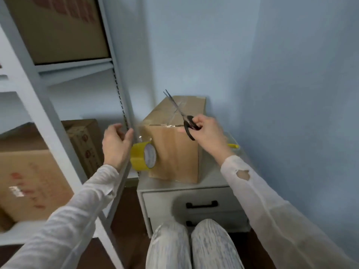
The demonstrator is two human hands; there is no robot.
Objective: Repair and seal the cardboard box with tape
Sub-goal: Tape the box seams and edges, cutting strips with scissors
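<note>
One plain brown cardboard box [174, 152] stands on a small white table [211, 181]. Left of the box, the left hand [116, 144] pinches clear tape above one yellow tape roll [143, 155]. The right hand [207, 131] grips one pair of black-handled steel scissors [182, 115] over it.

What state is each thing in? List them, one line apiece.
Brown cardboard box: upright on the cabinet, top closed, clear tape across it.
Yellow tape roll: dangling beside the box by its tape.
Black-handled scissors: blades slightly open, pointing up.
Left hand: pinching the tape strip.
Right hand: gripping the scissors.
White cabinet drawer: shut.
</note>
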